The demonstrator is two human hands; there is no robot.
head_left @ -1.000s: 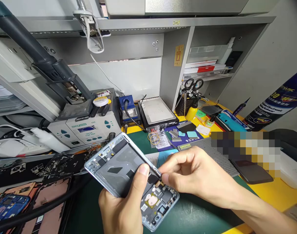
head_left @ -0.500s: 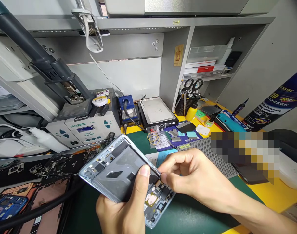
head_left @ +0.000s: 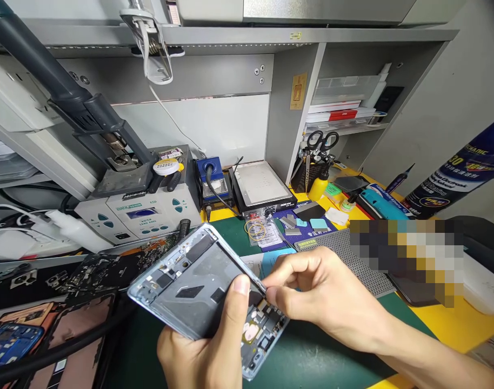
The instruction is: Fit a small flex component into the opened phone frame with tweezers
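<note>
A phone with its back off (head_left: 190,275) is tilted above the green mat, its bare mid-frame and circuit board turned up. My left hand (head_left: 214,340) grips it from below, thumb pressed across its middle. At the phone's far right edge, thumb and forefinger of my right hand (head_left: 312,292) are pinched together against the frame's side. Whatever lies between those fingertips is too small and hidden to make out. Part of the board with the camera (head_left: 255,359) shows beyond my left thumb.
A hot-air station (head_left: 141,210), a soldering station (head_left: 210,186) and a heating plate (head_left: 263,186) stand behind. Phone parts (head_left: 68,346) and a black hose (head_left: 80,337) lie left. A perforated grey mat (head_left: 352,259) and a spray can (head_left: 461,167) are right.
The phone and my left hand have shifted very slightly left. My right fingers stay pinched at the same spot on the frame's edge.
</note>
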